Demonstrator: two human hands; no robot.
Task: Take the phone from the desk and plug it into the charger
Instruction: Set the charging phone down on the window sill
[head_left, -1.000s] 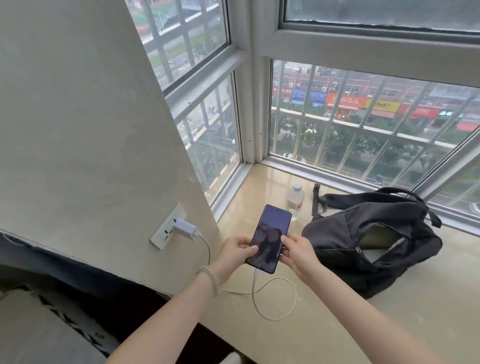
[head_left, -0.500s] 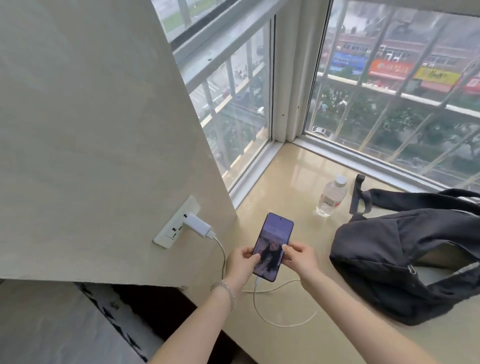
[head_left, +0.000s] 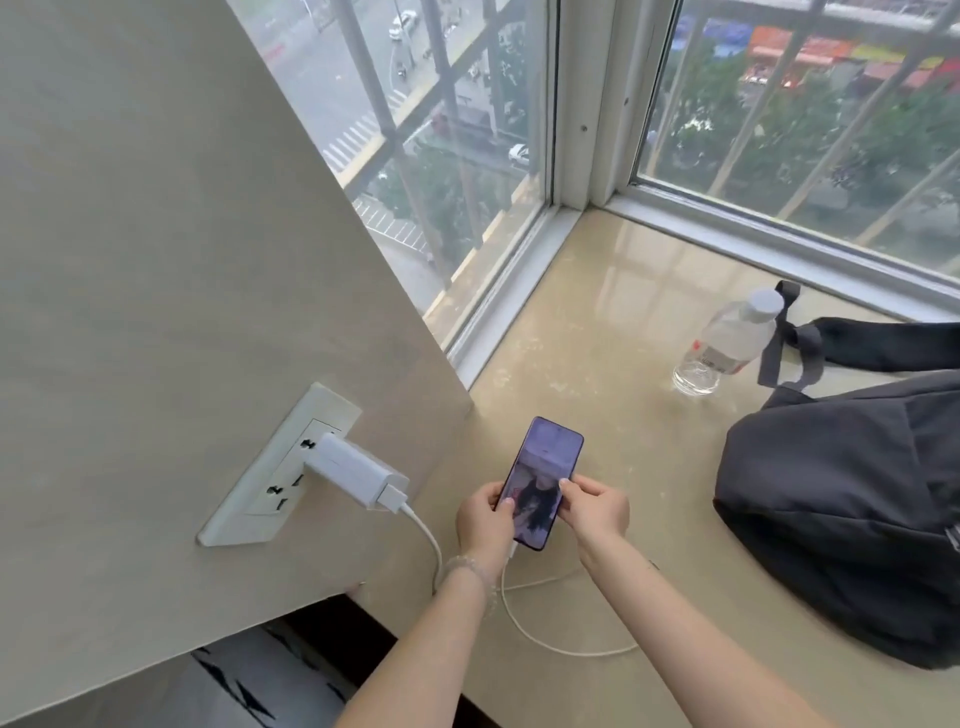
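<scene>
A dark phone (head_left: 544, 475) with its screen lit is held low over the beige stone ledge (head_left: 597, 332), screen up. My left hand (head_left: 484, 522) grips its lower left edge and my right hand (head_left: 597, 506) grips its lower right edge. A white cable (head_left: 550, 642) runs from the phone's bottom end, loops on the ledge and leads up to a white charger (head_left: 353, 470). The charger sits plugged into a white wall socket (head_left: 260, 499) on the left wall.
A clear water bottle (head_left: 724, 345) with a white cap stands on the ledge at the back right. A black backpack (head_left: 852, 499) lies on the right. Windows with bars close off the far sides. The ledge's front edge drops to a dark floor.
Both hands have lowered the phone closer to the ledge and toward the wall socket. The camera has tilted down and moved nearer. The cable stays in the phone.
</scene>
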